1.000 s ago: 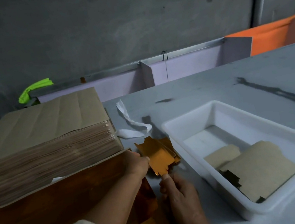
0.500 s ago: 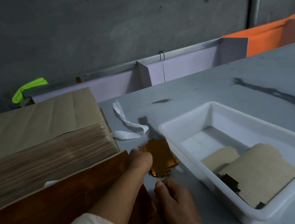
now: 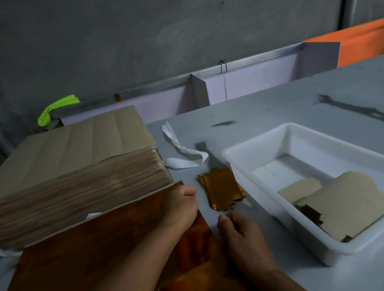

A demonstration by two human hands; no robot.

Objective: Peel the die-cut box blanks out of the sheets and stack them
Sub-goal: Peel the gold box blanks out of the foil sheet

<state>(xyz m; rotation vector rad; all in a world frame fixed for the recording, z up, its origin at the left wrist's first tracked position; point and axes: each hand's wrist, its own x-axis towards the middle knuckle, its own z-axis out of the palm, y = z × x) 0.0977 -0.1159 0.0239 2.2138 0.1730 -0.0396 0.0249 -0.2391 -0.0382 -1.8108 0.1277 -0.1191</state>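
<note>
Blanks (image 3: pixel 221 188) lie loose; both grips closed, empty.

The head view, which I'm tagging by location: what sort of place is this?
Probably a packaging or print-finishing workshop: a tall stack of die-cut sheets, small gold box blanks piled on a worn grey worktable, and a white tray.
</note>
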